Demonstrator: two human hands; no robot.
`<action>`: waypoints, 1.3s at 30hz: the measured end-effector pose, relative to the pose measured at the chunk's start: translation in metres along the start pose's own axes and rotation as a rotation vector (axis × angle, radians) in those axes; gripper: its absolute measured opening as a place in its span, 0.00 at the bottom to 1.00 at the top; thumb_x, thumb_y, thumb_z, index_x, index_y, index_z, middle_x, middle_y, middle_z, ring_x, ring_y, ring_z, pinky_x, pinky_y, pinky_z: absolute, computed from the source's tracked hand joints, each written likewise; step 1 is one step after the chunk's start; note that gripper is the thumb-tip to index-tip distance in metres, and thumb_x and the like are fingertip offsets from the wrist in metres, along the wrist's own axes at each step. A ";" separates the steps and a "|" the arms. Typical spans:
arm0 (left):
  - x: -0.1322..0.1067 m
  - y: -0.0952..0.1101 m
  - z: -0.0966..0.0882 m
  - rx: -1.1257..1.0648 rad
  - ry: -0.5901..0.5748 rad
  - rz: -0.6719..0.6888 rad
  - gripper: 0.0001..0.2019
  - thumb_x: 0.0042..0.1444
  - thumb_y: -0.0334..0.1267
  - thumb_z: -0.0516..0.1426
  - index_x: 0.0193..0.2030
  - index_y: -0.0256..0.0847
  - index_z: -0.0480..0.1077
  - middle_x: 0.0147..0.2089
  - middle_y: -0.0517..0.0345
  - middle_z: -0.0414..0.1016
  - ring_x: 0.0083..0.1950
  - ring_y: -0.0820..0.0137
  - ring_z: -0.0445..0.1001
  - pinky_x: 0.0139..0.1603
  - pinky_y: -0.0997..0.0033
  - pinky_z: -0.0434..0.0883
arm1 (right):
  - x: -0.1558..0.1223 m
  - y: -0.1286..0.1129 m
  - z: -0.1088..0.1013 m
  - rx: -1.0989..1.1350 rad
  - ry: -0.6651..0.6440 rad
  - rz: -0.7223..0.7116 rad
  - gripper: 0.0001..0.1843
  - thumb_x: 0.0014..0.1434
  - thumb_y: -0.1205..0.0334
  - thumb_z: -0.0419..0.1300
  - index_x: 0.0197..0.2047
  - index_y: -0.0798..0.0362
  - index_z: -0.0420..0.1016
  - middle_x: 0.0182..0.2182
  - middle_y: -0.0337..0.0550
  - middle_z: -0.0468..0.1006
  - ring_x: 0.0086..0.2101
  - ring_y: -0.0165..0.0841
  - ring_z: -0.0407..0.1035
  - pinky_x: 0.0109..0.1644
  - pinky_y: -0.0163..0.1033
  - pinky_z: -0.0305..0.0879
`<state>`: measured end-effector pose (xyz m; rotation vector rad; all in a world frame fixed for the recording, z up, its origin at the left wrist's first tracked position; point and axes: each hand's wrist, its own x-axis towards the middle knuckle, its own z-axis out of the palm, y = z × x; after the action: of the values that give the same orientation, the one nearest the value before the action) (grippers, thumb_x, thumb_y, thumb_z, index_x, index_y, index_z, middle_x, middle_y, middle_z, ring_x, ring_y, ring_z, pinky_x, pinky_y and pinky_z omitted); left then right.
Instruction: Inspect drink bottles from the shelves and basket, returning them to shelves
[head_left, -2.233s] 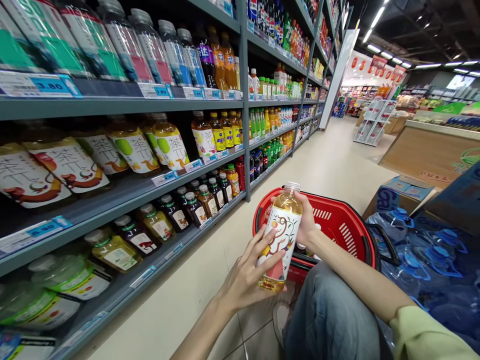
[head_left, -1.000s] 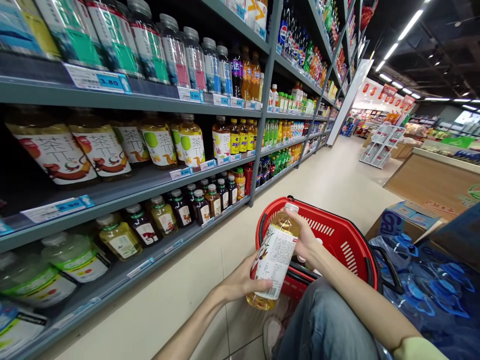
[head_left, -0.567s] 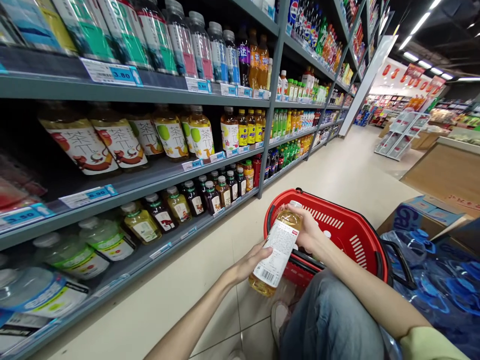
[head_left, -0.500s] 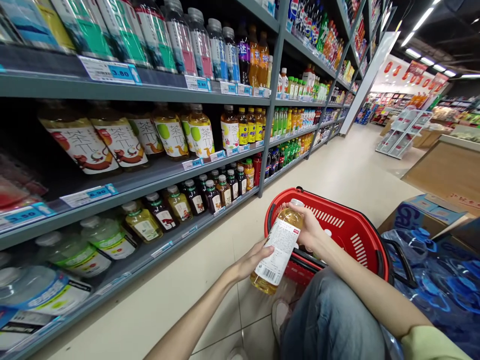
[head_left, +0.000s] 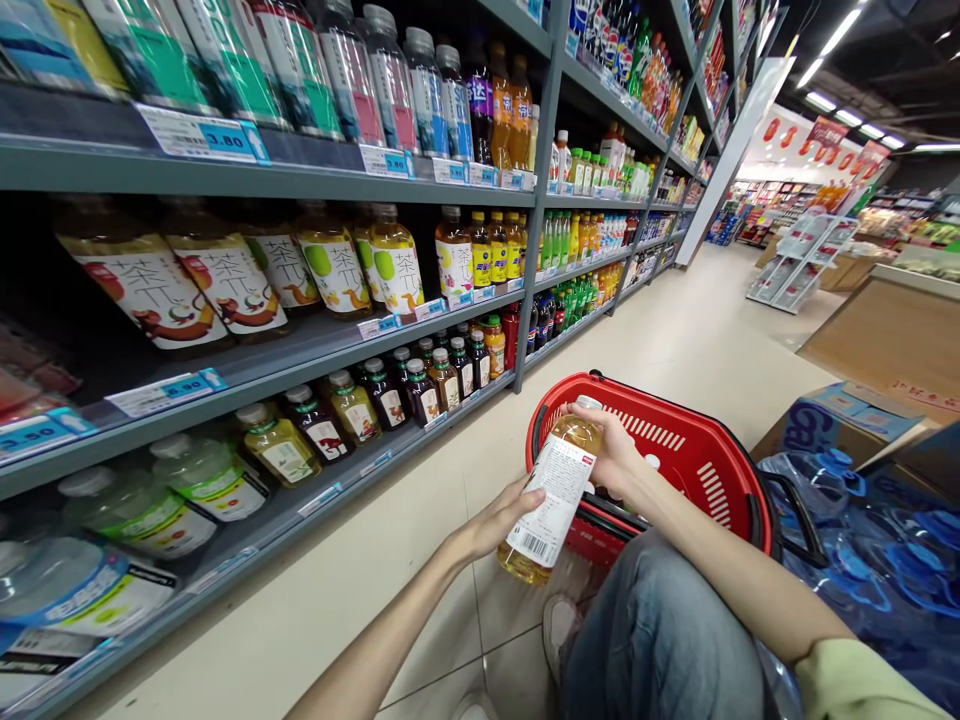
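Holding bottle [head_left: 551, 490] w/ both hands, tilted, barcode side up, over near rim of red basket [head_left: 697, 470]. Left hand [head_left: 499, 520] clasps lower label; right hand [head_left: 615, 455] wraps neck. Drink shelves [head_left: 300, 350] at left.

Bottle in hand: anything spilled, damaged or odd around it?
Nothing stands out. The bottle is capped, intact, held tilted by the left hand and right hand over the basket, barcode side up. No spill shows on the floor; shelf bottles stand in rows.
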<state>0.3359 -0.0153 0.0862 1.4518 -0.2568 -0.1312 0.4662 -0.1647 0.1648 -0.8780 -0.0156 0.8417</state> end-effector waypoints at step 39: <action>0.003 0.003 0.000 0.010 -0.001 -0.081 0.38 0.57 0.57 0.61 0.67 0.35 0.59 0.63 0.41 0.70 0.59 0.54 0.71 0.55 0.60 0.69 | -0.010 0.001 0.009 -0.002 0.132 -0.054 0.06 0.51 0.65 0.68 0.30 0.53 0.74 0.23 0.38 0.78 0.23 0.32 0.70 0.30 0.38 0.67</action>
<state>0.3382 -0.0157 0.0889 1.4729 -0.1999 -0.1969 0.4556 -0.1645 0.1734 -0.9295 0.0754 0.7322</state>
